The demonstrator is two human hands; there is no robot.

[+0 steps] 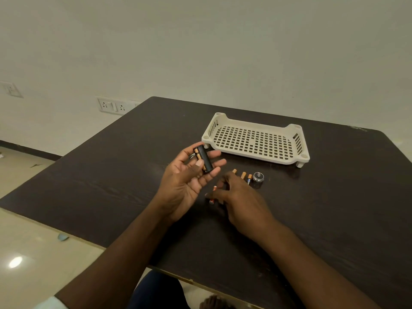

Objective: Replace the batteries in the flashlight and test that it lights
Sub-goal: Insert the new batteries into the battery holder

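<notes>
My left hand (187,179) is raised palm-up over the dark table (111,175). It holds a black battery holder (206,160) across its fingers, with the thumb pressed on it. One orange-and-black battery (198,153) sits in the holder. My right hand (240,199) is palm-down low over the table with its fingers spread. Its thumb lies across a red battery (214,188) on the table. Three orange-tipped batteries (243,175) lie just beyond its fingertips. To their right stands a silver flashlight end cap (258,176).
A cream perforated plastic tray (256,140) stands with nothing in it at the back of the table, behind the batteries. The table's left edge runs diagonally near my left arm. Wall sockets (113,105) sit on the wall at the left.
</notes>
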